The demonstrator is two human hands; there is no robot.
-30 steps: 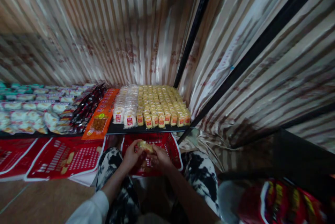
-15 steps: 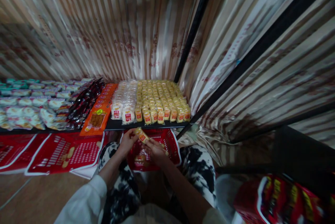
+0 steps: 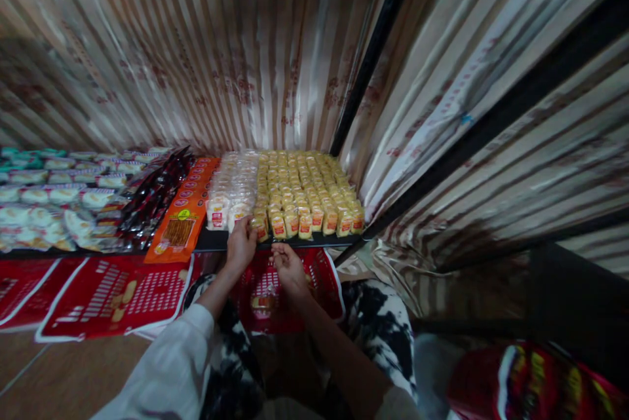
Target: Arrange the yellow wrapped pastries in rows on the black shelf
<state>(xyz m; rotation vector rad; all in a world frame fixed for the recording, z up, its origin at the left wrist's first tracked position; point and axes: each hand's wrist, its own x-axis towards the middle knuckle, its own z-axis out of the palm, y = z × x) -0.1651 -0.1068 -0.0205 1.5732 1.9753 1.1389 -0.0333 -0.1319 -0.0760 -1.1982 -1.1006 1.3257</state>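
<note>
My left hand (image 3: 240, 246) is at the shelf's front edge, its fingers closed on a small yellow-wrapped snack packet (image 3: 259, 228) with a red label. That packet stands at the left front of the rows of matching yellow packets (image 3: 309, 190). White-wrapped packets (image 3: 232, 184) are lined up just left of them, partly hidden by my left hand. Lower and to the right, my right hand (image 3: 291, 270) has its fingers curled together, with nothing visible in them. Below it is a red plastic basket (image 3: 330, 286) between my knees, with a few packets (image 3: 264, 302) inside.
The black shelf (image 3: 216, 241) also bears an orange snack bag (image 3: 179, 210), dark shiny packs (image 3: 154, 200) and white packs (image 3: 63, 194). Another red basket (image 3: 152, 289) is at left. A black post (image 3: 368, 53) rises by a striped curtain (image 3: 221, 46). Red-and-yellow packs (image 3: 540, 381) are at lower right.
The yellow packet, earlier between both hands above the basket, is now at the front of the yellow rows in my left hand. My right hand has let go of it.
</note>
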